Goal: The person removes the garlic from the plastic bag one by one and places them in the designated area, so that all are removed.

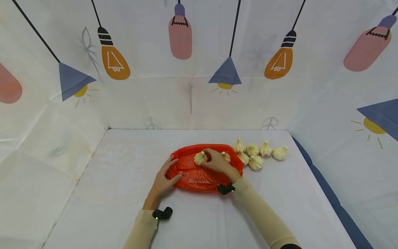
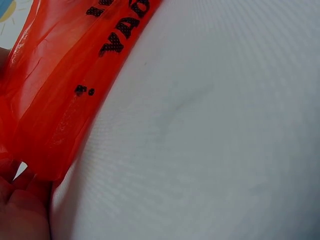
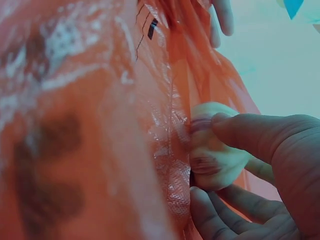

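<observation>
A red plastic bag (image 1: 199, 173) with black print lies flat on the white table. My right hand (image 1: 214, 160) grips a garlic bulb (image 1: 200, 158) over the bag; the right wrist view shows the fingers (image 3: 260, 135) curled round the garlic bulb (image 3: 217, 147) against the red plastic bag (image 3: 100, 125). Another bulb (image 1: 226, 156) sits by that hand's far side. My left hand (image 1: 166, 176) holds the bag's left edge with the thumb on top. In the left wrist view the bag (image 2: 65, 90) fills the upper left, with fingers (image 2: 20, 200) at its lower corner.
Several loose garlic bulbs (image 1: 259, 154) lie in a cluster on the table right of the bag. White walls printed with lamps enclose the table (image 1: 124, 193) on three sides. A dark blue strip (image 1: 329, 197) runs along the right edge.
</observation>
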A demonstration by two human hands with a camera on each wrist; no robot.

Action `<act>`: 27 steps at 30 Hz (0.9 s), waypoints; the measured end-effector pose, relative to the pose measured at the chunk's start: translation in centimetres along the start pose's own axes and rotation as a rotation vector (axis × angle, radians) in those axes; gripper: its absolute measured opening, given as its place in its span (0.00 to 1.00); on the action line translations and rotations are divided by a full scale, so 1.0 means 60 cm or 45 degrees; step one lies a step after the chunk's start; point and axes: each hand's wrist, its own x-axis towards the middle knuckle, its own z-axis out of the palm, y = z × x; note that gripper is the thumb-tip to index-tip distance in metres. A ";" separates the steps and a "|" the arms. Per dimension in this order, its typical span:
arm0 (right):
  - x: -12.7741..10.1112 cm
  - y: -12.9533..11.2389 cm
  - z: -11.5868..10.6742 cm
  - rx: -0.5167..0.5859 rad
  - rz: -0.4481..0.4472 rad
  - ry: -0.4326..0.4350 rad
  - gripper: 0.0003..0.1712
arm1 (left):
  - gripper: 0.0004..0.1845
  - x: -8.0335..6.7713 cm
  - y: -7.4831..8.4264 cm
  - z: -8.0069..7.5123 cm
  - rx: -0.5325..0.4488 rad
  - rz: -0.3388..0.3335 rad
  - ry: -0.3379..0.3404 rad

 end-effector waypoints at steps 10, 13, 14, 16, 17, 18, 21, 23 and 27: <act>-0.004 -0.004 0.002 0.014 0.032 0.048 0.32 | 0.35 0.002 -0.001 0.000 -0.011 0.023 -0.007; -0.005 -0.003 0.003 0.029 0.041 0.058 0.31 | 0.35 0.002 0.001 0.000 -0.011 0.005 -0.009; -0.006 -0.003 0.003 0.035 0.042 0.062 0.31 | 0.35 0.002 0.001 0.001 -0.010 0.000 -0.009; -0.006 -0.002 0.003 0.045 0.043 0.066 0.30 | 0.35 0.002 0.001 0.001 -0.007 -0.008 -0.009; -0.006 -0.001 0.004 0.048 0.040 0.068 0.30 | 0.35 0.002 0.001 0.000 -0.006 -0.011 -0.011; -0.007 -0.001 0.004 0.051 0.040 0.069 0.30 | 0.35 0.002 0.001 0.000 -0.007 -0.010 -0.010; -0.008 0.000 0.005 0.062 0.036 0.072 0.30 | 0.35 0.000 0.002 0.000 -0.002 -0.010 -0.013; -0.010 -0.001 0.005 0.070 0.030 0.075 0.29 | 0.35 0.000 0.002 -0.001 -0.004 -0.005 -0.012; -0.011 -0.004 0.004 0.083 0.024 0.085 0.29 | 0.35 -0.001 0.002 -0.001 -0.014 0.005 -0.005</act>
